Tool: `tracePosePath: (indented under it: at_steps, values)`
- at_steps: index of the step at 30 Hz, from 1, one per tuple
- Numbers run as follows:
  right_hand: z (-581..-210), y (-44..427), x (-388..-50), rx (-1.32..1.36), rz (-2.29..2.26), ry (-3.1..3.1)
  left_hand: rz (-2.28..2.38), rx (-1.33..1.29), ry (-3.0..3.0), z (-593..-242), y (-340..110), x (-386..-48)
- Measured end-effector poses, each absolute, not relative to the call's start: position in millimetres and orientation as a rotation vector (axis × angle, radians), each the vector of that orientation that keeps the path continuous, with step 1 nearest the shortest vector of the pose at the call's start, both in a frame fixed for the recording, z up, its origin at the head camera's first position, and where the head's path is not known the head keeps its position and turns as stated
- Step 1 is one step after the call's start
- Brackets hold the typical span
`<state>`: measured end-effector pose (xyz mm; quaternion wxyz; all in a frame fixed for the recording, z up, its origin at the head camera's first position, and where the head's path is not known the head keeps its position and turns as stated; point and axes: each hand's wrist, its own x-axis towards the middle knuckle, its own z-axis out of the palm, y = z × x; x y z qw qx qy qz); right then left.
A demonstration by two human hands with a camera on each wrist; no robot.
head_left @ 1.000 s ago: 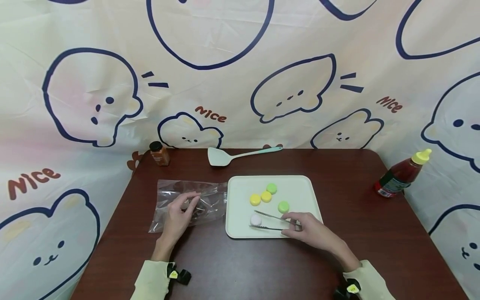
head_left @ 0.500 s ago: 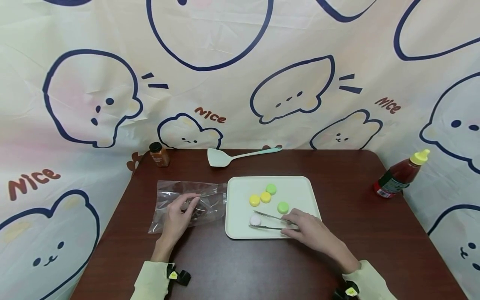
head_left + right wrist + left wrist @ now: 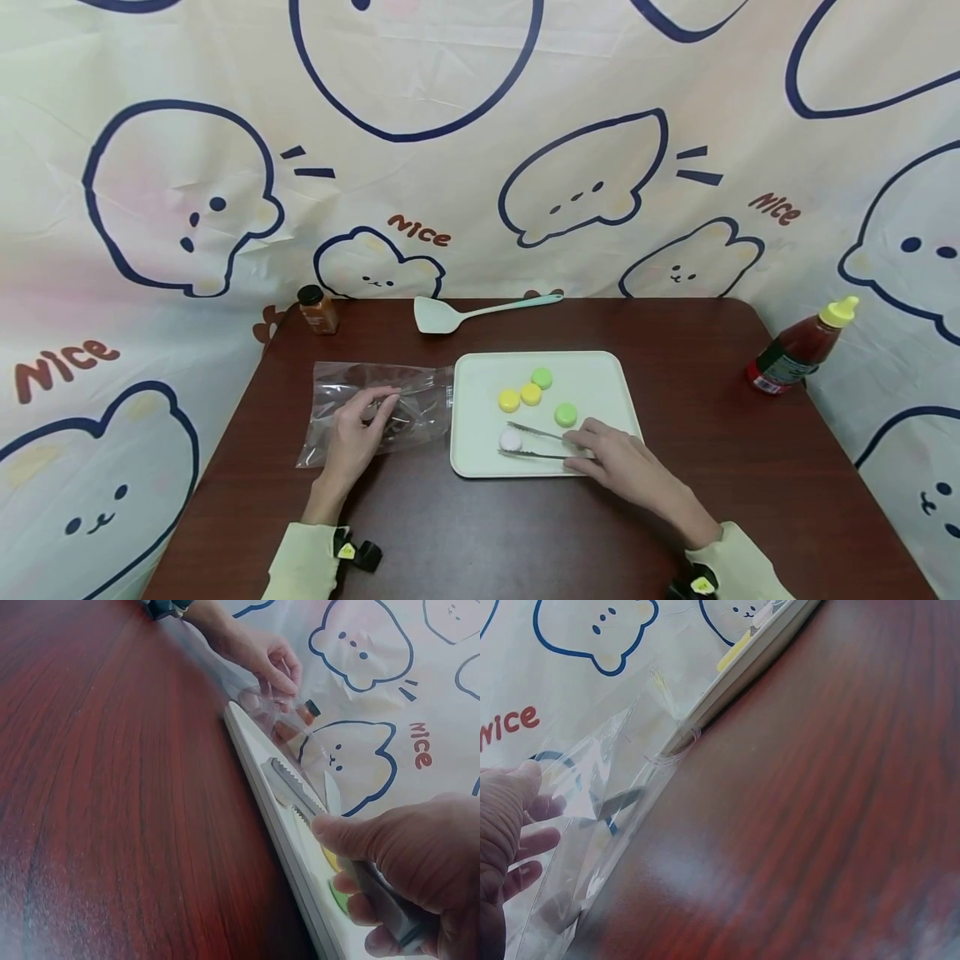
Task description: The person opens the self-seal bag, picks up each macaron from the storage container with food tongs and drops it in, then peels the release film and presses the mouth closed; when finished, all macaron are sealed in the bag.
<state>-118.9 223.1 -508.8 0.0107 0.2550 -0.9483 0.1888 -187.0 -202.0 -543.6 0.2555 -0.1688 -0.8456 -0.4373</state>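
Observation:
My right hand (image 3: 626, 467) grips metal tongs (image 3: 536, 455) with serrated edges over the white tray (image 3: 472, 460). The tong arms lie on either side of a small round white piece (image 3: 511, 439); whether both touch it I cannot tell. On the same tray lie two yellow round pieces (image 3: 509, 400) and two green ones (image 3: 566, 414). To the left, my left hand (image 3: 358, 429) pinches the upper film of a clear plastic bag (image 3: 427, 408). The bag's narrow end meets the tray's left rim. In the left wrist view, the film (image 3: 600, 795) stands raised beside my fingers.
A white spatula (image 3: 442, 317) with a pale green handle lies at the table's back edge. Back left stands a small black-capped jar (image 3: 319, 312). A red sauce bottle (image 3: 798, 354) with a yellow cap stands at the right edge. A patterned cloth hangs behind the dark table (image 3: 465, 542).
Very little differs. The right hand shifts slightly on the tongs, which stay around the white piece. The left hand and the bag keep their place.

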Motion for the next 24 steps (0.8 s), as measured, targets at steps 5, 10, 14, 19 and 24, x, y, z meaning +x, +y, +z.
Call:
tracePosePath:
  at_steps: [5, 10, 14, 19, 24]
  values:
    - [-511, 224, -119, 0.795, 0.594, -2.958, -1.161, -0.458, -2.292, -544, -201, -187]
    - [-514, 224, -118, 0.831, 0.582, -2.919, -1.174, -0.456, -2.288, -546, -202, -188]
    - [-516, 225, -117, 0.87, 0.566, -2.875, -1.184, -0.455, -2.288, -545, -202, -188]
    - [-518, 227, -117, 0.884, 0.552, -2.846, -1.184, -0.454, -2.293, -545, -202, -187]
    - [-521, 230, -116, 0.869, 0.572, -2.834, -1.182, -0.453, -2.284, -545, -202, -188]
